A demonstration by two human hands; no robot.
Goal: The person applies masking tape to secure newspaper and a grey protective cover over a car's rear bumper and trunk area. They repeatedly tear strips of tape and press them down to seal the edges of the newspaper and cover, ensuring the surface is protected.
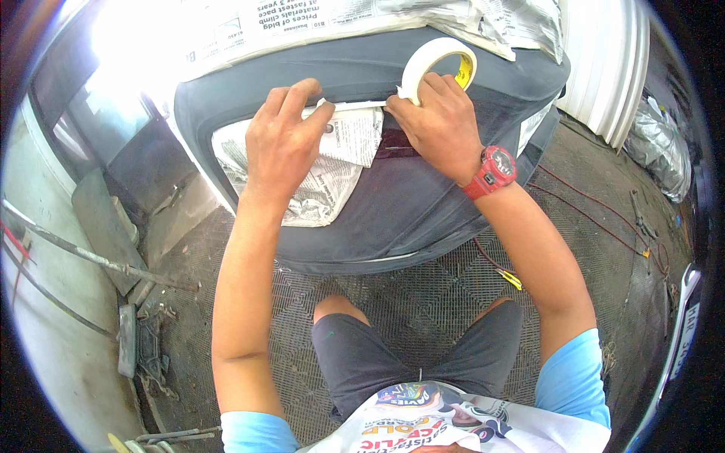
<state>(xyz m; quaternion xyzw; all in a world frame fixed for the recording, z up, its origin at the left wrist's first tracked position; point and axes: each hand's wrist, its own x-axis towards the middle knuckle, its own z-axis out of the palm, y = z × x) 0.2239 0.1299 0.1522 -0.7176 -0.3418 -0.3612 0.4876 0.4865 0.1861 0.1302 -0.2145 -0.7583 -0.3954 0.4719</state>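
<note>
Spreading across the upper middle, a dark grey, curved vehicle body panel (pixel 430 196) faces the person. A creased black-and-white newspaper sheet (pixel 325 181) covers part of its recess. The left hand (pixel 285 140) is half curled, thumb and forefinger near the sheet's upper edge; whether they pinch anything, I cannot tell. The right hand (pixel 439 124) curls closed on a cream, ring-shaped tape roll (pixel 418 68) against the panel. A narrow white strip (pixel 353 106) runs between both hands.
</note>
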